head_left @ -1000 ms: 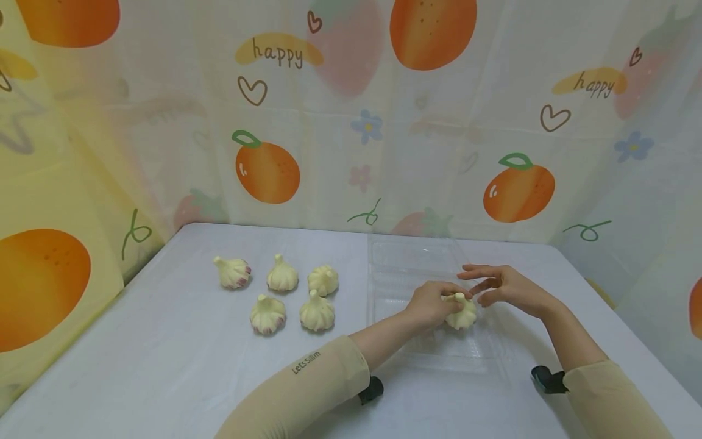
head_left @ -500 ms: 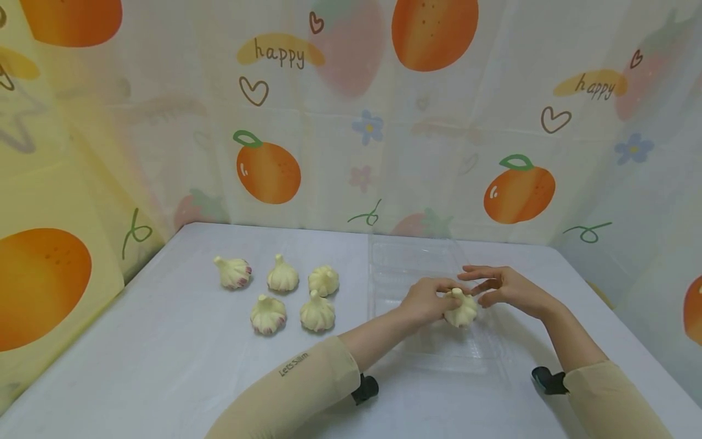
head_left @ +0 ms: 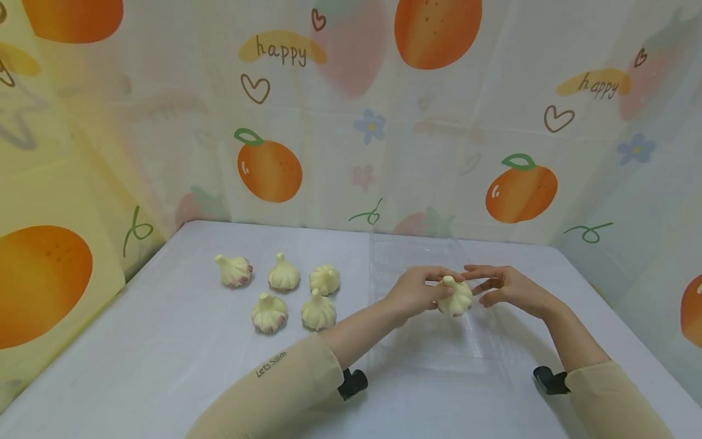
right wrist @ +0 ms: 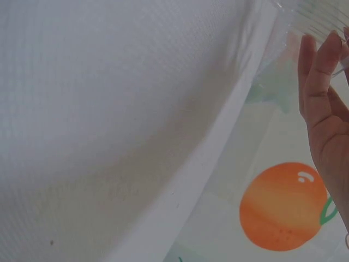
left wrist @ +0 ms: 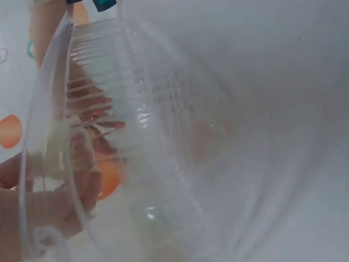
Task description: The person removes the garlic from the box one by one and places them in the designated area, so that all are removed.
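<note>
Above the clear tray (head_left: 417,360), the left hand (head_left: 414,292) grips a garlic bulb (head_left: 455,297); the right hand (head_left: 501,285), fingers loosely spread, hovers just right of it. Five bulbs (head_left: 285,291) lie left of the tray.

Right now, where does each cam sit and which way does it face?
Head: high, looking forward and down at the table; both forearms show, left hand gripping a garlic bulb, right hand beside it.
Left wrist: right against the clear tray; fingers show.
Right wrist: low over the tablecloth, facing the curtain; fingers show.
Shared: the clear tray.
</note>
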The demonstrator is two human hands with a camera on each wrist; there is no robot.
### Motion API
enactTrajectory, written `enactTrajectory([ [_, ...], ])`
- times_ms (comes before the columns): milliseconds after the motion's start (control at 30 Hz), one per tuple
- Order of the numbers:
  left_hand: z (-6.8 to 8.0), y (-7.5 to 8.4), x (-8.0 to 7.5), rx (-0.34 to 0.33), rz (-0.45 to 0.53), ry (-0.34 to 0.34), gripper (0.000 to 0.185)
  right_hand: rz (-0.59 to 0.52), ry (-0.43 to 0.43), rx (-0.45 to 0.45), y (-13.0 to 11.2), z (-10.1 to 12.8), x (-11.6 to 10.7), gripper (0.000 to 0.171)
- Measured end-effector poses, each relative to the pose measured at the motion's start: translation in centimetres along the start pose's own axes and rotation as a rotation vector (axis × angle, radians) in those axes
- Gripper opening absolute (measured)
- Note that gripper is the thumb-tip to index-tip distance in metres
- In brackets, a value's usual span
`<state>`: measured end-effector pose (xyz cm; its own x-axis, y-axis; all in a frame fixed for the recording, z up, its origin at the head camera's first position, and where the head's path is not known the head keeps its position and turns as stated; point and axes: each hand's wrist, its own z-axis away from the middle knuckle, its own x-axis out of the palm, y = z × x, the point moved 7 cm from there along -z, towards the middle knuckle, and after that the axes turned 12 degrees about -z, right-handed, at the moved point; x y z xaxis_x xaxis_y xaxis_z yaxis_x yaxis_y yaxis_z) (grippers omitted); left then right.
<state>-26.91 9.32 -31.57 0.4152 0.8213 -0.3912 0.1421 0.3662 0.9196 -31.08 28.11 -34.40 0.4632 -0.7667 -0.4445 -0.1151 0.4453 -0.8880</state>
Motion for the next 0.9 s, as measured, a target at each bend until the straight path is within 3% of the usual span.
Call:
enactTrajectory([
  [900, 2.1, 0.8, -5.4, 0.056, 0.065, 0.004, 0.025, 0.033, -0.008, -0.008, -0.3, 0.0, 0.2, 0.051],
])
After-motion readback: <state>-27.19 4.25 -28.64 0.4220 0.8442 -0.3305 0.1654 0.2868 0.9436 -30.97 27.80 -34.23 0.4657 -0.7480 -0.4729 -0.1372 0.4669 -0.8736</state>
